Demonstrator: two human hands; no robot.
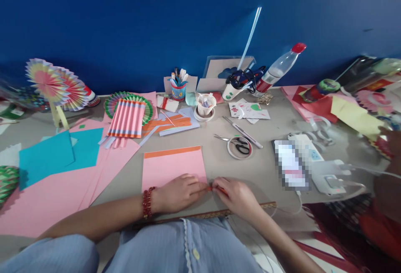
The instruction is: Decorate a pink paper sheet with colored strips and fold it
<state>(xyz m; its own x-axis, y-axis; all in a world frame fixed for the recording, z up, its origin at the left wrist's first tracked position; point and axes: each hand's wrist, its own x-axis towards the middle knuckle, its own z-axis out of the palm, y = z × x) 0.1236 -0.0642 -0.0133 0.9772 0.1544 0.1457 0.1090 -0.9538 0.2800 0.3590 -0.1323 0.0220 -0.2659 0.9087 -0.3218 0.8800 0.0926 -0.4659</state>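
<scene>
A pink sheet of paper with an orange band along its far edge lies on the table in front of me. My left hand, with a red bead bracelet at the wrist, rests over its near right part, fingers close together. Beside the sheet's right corner, my right hand is closed, its fingers pinching a narrow orange paper strip. The strip reaches the left fingertips, which close on its other end; the left thumb is hidden. Scissors and a tape roll lie beyond my right hand, near a utility knife.
Blue paper and large pink sheets cover the left. Farther back are a pleated pink paper, paper fans, a pen cup and a bottle. A phone, power strip and another person's arm are right.
</scene>
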